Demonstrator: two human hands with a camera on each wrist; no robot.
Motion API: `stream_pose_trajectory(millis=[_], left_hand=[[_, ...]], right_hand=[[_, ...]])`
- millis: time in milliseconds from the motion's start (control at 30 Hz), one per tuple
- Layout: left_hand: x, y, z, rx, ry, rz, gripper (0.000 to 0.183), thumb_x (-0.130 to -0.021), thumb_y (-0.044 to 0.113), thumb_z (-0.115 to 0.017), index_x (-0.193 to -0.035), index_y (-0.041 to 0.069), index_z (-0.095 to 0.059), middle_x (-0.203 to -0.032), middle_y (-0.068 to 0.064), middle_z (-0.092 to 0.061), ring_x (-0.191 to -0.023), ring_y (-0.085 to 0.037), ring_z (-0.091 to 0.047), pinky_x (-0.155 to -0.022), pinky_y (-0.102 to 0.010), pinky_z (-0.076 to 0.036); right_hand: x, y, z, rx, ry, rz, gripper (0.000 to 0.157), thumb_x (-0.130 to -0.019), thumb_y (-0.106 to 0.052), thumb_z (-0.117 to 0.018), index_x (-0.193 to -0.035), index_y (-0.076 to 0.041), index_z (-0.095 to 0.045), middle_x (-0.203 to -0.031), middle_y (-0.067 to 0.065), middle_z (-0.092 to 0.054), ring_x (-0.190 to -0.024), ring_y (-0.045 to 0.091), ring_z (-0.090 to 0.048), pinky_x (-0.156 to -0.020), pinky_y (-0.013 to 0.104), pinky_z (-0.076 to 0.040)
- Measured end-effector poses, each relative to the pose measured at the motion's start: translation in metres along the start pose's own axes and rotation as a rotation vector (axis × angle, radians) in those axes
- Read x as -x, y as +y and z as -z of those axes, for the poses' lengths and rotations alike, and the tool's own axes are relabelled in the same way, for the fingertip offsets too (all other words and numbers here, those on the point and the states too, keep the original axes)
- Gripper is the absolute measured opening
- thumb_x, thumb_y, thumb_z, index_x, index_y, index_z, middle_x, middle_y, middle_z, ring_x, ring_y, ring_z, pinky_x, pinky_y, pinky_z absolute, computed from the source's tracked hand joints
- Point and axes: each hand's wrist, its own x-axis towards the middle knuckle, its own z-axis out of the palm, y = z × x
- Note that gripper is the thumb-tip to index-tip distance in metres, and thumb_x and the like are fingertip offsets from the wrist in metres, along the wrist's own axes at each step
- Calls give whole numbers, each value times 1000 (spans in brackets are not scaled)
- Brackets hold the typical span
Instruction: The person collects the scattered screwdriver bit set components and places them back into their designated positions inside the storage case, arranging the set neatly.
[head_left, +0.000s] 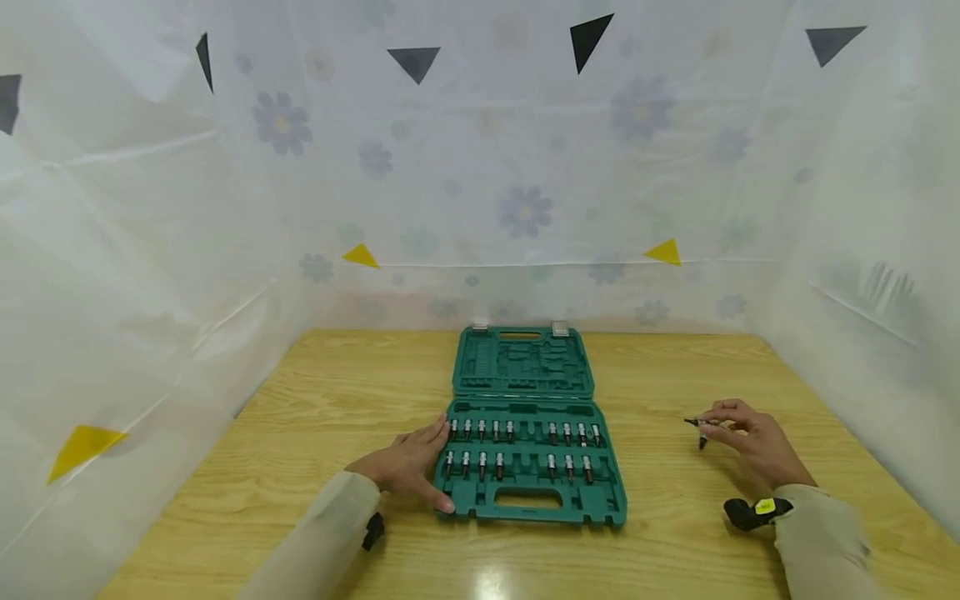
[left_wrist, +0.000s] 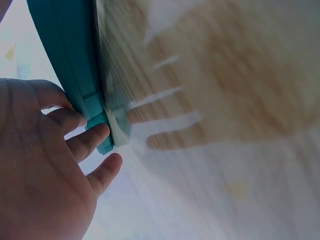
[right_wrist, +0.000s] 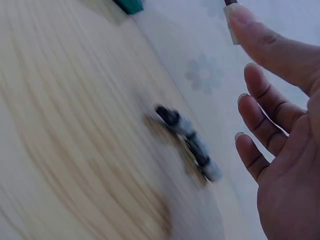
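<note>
A green plastic tool case (head_left: 528,450) lies unfolded on the table, with several silver bit sockets (head_left: 496,431) with dark tips standing in two rows of its near half. My left hand (head_left: 408,462) rests against the case's left side, thumb near the front corner; in the left wrist view its fingers touch the green edge (left_wrist: 75,55). To the right of the case, my right hand (head_left: 753,437) pinches a bit socket (right_wrist: 233,25) between thumb and a finger mostly out of frame. Below that hand, blurred bit sockets (right_wrist: 187,140) lie on the table.
The case's lid half (head_left: 525,362), with moulded recesses and two metal latches (head_left: 560,329), lies flat toward the back wall. Pale plastic sheeting (head_left: 487,167) with flowers and triangles surrounds the wooden table (head_left: 337,383).
</note>
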Motion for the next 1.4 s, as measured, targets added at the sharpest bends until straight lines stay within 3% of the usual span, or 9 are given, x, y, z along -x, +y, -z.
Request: stream_pose_trajectory(millis=[233, 333, 467, 900, 1067, 1233, 1400], left_hand=[[0, 0, 0, 18, -6, -1, 120, -64, 68, -65, -147, 6, -3, -153, -8, 5, -139, -26, -5, -107, -52, -11], [0, 0, -1, 23, -4, -1, 120, -64, 68, -65, -147, 7, -3, -153, -7, 5, -139, -25, -5, -107, -52, -10], [0, -1, -2, 30, -1, -5, 120, -63, 68, -65, -147, 8, -3, -153, -6, 5, -139, -25, -4, -108, -52, -10], [-1, -2, -3, 26, 8, -4, 120, -63, 67, -66, -147, 8, -5, -153, -6, 3, -139, -25, -5, -107, -52, -11], [0, -1, -2, 21, 7, -3, 119, -63, 68, -65, -147, 8, -4, -153, -6, 4, -139, -25, -4, -107, -52, -10], [1, -1, -1, 19, 10, -5, 120, -63, 68, -65, -147, 8, -4, -153, -6, 5, -139, -25, -4, -107, -53, -10], [1, -2, -2, 23, 14, -7, 120, -64, 68, -64, -147, 8, -3, -153, -6, 5, -139, -26, -3, -107, -53, -9]], right_hand=[[-15, -19, -21, -144, -100, -8, 18, -89, -14, -58, -102, -5, -67, -109, 4, -47, -72, 10, -46, -55, 29, -41], [-21, -27, -29, -164, -126, 33, 17, -89, -12, -59, -102, -6, -68, -106, 4, -48, -77, 7, -46, -58, 26, -41], [-29, -33, -38, -179, -161, 96, 16, -87, -9, -59, -101, -8, -69, -104, 6, -50, -96, 4, -45, -73, 22, -42], [-55, -56, -62, -213, -234, 152, 16, -87, -11, -61, -98, -16, -70, -103, 4, -51, -95, 17, -46, -75, 29, -41], [-63, -62, -71, -244, -268, 165, 16, -87, -12, -61, -99, -13, -70, -103, 3, -50, -94, 20, -46, -74, 30, -41], [-70, -68, -78, -261, -286, 229, 16, -85, -7, -61, -98, -9, -70, -103, 6, -50, -94, 15, -47, -74, 29, -42], [-73, -88, -81, -272, -303, 279, 15, -84, 0, -61, -96, -1, -69, -101, 12, -50, -92, 19, -48, -73, 26, -43]])
